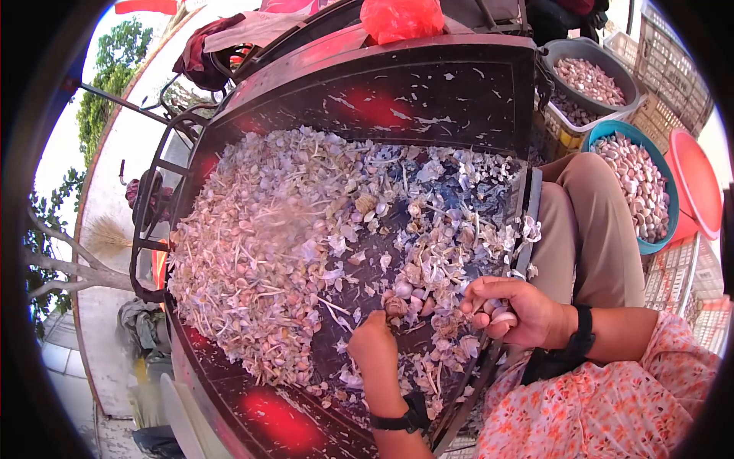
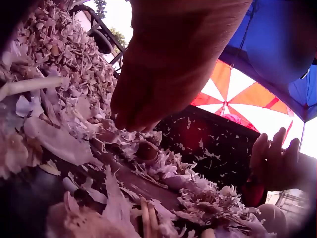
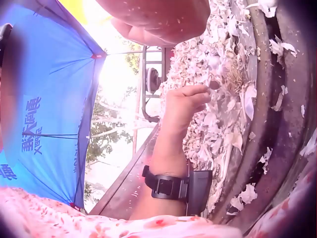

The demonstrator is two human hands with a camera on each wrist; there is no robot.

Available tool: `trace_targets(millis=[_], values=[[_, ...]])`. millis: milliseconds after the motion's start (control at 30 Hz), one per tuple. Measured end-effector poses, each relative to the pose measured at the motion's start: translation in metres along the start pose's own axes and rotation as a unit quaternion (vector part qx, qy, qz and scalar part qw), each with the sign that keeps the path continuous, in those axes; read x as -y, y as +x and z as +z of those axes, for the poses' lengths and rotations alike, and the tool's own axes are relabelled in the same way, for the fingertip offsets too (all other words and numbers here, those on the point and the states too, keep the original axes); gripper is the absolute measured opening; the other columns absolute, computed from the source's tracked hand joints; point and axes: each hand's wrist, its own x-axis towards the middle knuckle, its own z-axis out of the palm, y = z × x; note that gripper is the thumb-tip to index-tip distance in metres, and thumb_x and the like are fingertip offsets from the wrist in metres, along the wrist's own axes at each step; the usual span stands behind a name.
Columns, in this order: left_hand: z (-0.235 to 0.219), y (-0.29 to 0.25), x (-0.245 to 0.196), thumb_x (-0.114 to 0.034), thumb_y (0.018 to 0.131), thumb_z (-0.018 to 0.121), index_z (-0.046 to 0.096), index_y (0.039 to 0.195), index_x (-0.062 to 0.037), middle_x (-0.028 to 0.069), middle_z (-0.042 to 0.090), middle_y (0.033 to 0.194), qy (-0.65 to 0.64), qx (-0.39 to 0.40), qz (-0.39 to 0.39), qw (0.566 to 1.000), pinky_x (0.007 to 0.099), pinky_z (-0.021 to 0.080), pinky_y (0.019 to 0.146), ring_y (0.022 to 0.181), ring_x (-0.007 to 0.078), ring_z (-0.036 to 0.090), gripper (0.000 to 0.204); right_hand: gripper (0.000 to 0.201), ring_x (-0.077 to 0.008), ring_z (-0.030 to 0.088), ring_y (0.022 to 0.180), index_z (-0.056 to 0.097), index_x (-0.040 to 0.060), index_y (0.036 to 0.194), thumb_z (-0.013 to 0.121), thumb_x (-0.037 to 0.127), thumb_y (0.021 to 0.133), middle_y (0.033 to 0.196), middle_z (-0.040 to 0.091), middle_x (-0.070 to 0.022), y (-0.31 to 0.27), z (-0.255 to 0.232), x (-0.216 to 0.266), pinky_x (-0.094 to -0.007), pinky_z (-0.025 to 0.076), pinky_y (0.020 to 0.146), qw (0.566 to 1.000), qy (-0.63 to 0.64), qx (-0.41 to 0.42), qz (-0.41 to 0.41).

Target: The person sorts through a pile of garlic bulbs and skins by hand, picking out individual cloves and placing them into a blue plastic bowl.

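Note:
My right hand [image 1: 527, 310] is palm up near the tray's front edge, its curled fingers holding a few garlic cloves [image 1: 502, 317]. Reaching down into the tray is my left hand [image 1: 373, 352], its fingertips right beside a brownish garlic bulb [image 1: 395, 306] and some pale cloves [image 1: 417, 297]. From the right wrist view, the left hand [image 3: 185, 104] has its fingers drawn together and pointing at the garlic. Peeled skins and stalks lie all around; a large heap of garlic [image 1: 252, 245] fills the tray's far left.
The dark metal tray [image 1: 459, 84] has raised walls. At the right stand a grey tub [image 1: 589, 52] and a teal basin [image 1: 674, 206], both holding garlic cloves, beside a red bucket [image 1: 697, 183] and stacked crates [image 1: 673, 69]. A red plastic bag [image 1: 401, 19] sits on the back wall.

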Motion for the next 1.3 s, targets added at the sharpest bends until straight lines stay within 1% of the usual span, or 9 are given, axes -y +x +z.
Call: trace_targets(millis=[267, 333, 367, 433, 567, 800, 1033, 1167, 1300], values=[[-0.004, 0.008, 0.009, -0.006, 0.078, 0.060, 0.066, 0.098, -0.0047, 0.0138, 0.068, 0.081, -0.015, 0.033, -0.008, 0.999, 0.0380, 0.050, 0.059, 0.067, 0.0272, 0.066, 0.021, 0.010, -0.0060, 0.047, 0.054, 0.053, 0.0055, 0.091, 0.055, 0.015, 0.089, 0.079, 0.055, -0.0042, 0.003, -0.001, 0.003, -0.0157, 0.029, 0.037, 0.997, -0.036, 0.061, -0.009], [-0.011, 0.000, 0.002, 0.000, 0.077, 0.065, 0.063, 0.106, 0.0018, 0.0101, 0.068, 0.087, -0.453, 0.036, -0.169, 0.874, 0.0278, 0.051, 0.062, 0.070, 0.0157, 0.065, 0.029, 0.013, -0.0050, 0.047, 0.054, 0.055, 0.0059, 0.096, 0.057, 0.015, 0.088, 0.078, 0.054, -0.0017, 0.004, 0.008, -0.001, -0.0166, 0.028, 0.038, 0.987, -0.154, 0.017, -0.033], [-0.019, -0.003, -0.008, 0.000, 0.077, 0.065, 0.063, 0.106, 0.0018, 0.0101, 0.068, 0.087, -0.455, 0.037, -0.169, 0.874, 0.0278, 0.051, 0.062, 0.070, 0.0157, 0.065, 0.029, 0.013, -0.0050, 0.047, 0.054, 0.055, 0.0059, 0.096, 0.057, 0.015, 0.088, 0.078, 0.054, -0.0017, 0.007, 0.011, -0.004, -0.0166, 0.028, 0.038, 0.987, -0.154, 0.015, -0.033], [-0.037, -0.009, -0.030, 0.005, 0.077, 0.066, 0.060, 0.109, 0.0066, 0.0095, 0.066, 0.091, -0.632, 0.047, -0.186, 0.751, 0.0218, 0.050, 0.067, 0.077, 0.0108, 0.061, 0.033, 0.018, -0.0040, 0.047, 0.054, 0.057, 0.0059, 0.102, 0.058, 0.017, 0.088, 0.074, 0.054, 0.0005, 0.015, 0.016, -0.010, -0.0183, 0.029, 0.039, 0.967, -0.248, 0.030, -0.055], [-0.050, -0.019, -0.055, 0.008, 0.078, 0.063, 0.060, 0.110, 0.0071, 0.0113, 0.066, 0.092, -0.656, 0.064, -0.151, 0.737, 0.0225, 0.051, 0.068, 0.078, 0.0119, 0.062, 0.032, 0.027, -0.0019, 0.044, 0.053, 0.057, 0.0065, 0.114, 0.057, 0.019, 0.090, 0.069, 0.051, 0.0040, 0.020, 0.026, -0.016, -0.0178, 0.032, 0.044, 0.927, -0.359, 0.034, -0.101], [-0.051, -0.027, -0.069, 0.008, 0.076, 0.065, 0.064, 0.098, 0.0082, 0.0102, 0.066, 0.085, -0.521, 0.055, -0.106, 0.845, 0.0219, 0.051, 0.068, 0.074, 0.0120, 0.062, 0.021, 0.022, -0.0017, 0.045, 0.053, 0.059, 0.0046, 0.105, 0.056, 0.021, 0.090, 0.073, 0.055, 0.0027, 0.026, 0.013, -0.014, -0.0166, 0.032, 0.043, 0.924, -0.376, 0.051, -0.047], [-0.030, -0.024, -0.053, 0.003, 0.081, 0.061, 0.065, 0.096, 0.0064, 0.0043, 0.065, 0.077, -0.527, 0.014, -0.143, 0.838, 0.0207, 0.044, 0.058, 0.067, 0.0055, 0.056, 0.016, 0.016, -0.0044, 0.047, 0.052, 0.056, 0.0021, 0.098, 0.052, 0.016, 0.092, 0.077, 0.054, -0.0042, 0.024, 0.001, -0.008, -0.0151, 0.027, 0.035, 0.992, -0.096, 0.057, 0.066], [-0.013, -0.016, -0.053, -0.001, 0.080, 0.058, 0.067, 0.090, -0.0015, 0.0100, 0.067, 0.076, -0.295, 0.010, -0.015, 0.955, 0.0305, 0.046, 0.056, 0.060, 0.0243, 0.061, 0.013, 0.017, -0.0050, 0.045, 0.052, 0.055, 0.0012, 0.099, 0.051, 0.016, 0.092, 0.079, 0.054, -0.0059, 0.022, -0.002, -0.007, -0.0146, 0.028, 0.035, 0.993, -0.022, 0.060, 0.103], [-0.012, -0.005, -0.068, -0.007, 0.079, 0.060, 0.065, 0.086, -0.0042, 0.0120, 0.063, 0.066, -0.135, -0.001, 0.074, 0.988, 0.0364, 0.046, 0.056, 0.060, 0.0276, 0.062, 0.009, 0.015, -0.0065, 0.048, 0.053, 0.055, 0.0029, 0.090, 0.054, 0.018, 0.090, 0.074, 0.055, -0.0039, 0.021, -0.008, -0.005, -0.0153, 0.030, 0.035, 0.995, -0.021, 0.067, 0.076]])
